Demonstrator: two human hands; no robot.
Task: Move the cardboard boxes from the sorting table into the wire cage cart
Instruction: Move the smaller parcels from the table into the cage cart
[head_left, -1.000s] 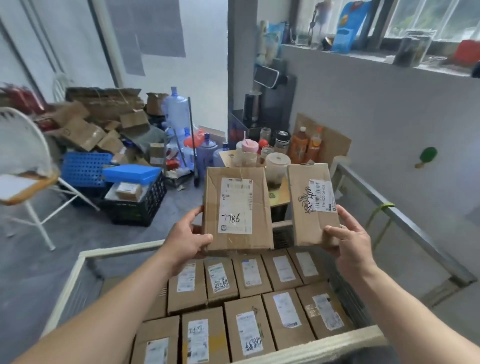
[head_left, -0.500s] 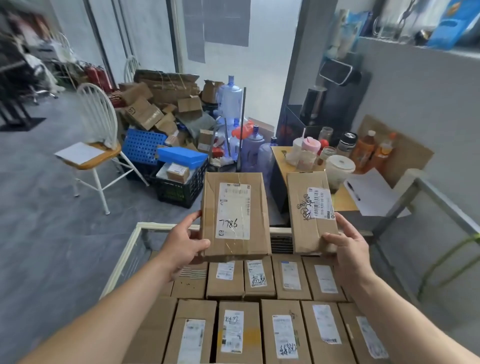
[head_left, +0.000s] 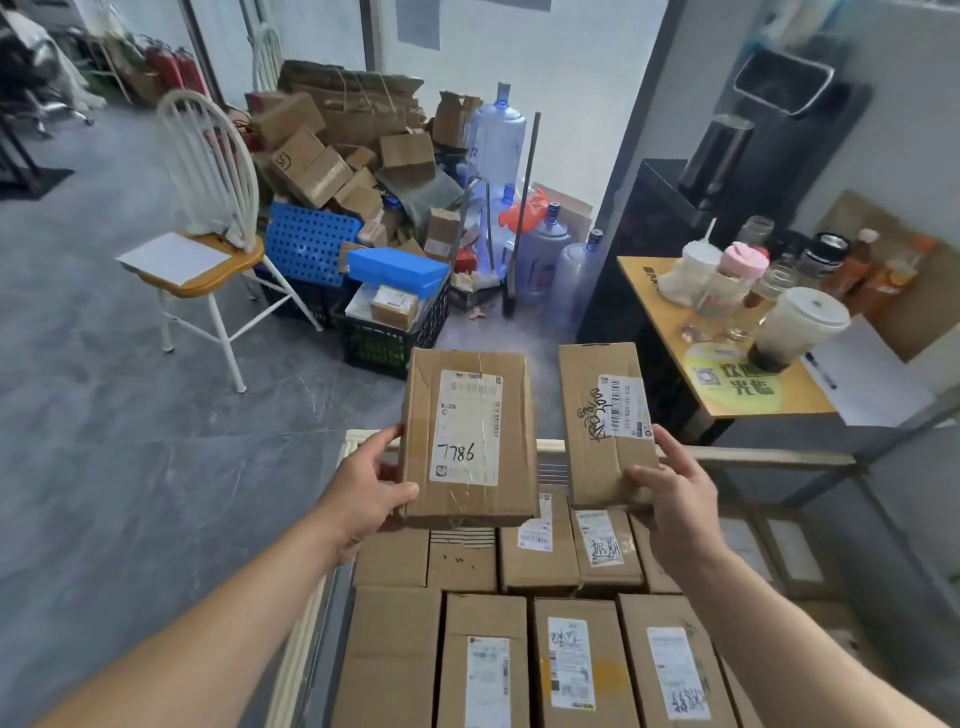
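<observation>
Holding Two Boxes Over the Cart

The left hand (head_left: 371, 488) grips the 7786 box (head_left: 467, 436) at its lower left corner, thumb on the face. The right hand (head_left: 675, 499) grips the second box (head_left: 605, 426) at its lower right corner. Both are upright above the cart (head_left: 769, 457) rim, over the packed boxes (head_left: 576, 660). Judgement: stiff taped cardboard, probably light, since a one-handed corner grip carries each. Tape may be slick; hold on bare cardboard across the edges.
</observation>
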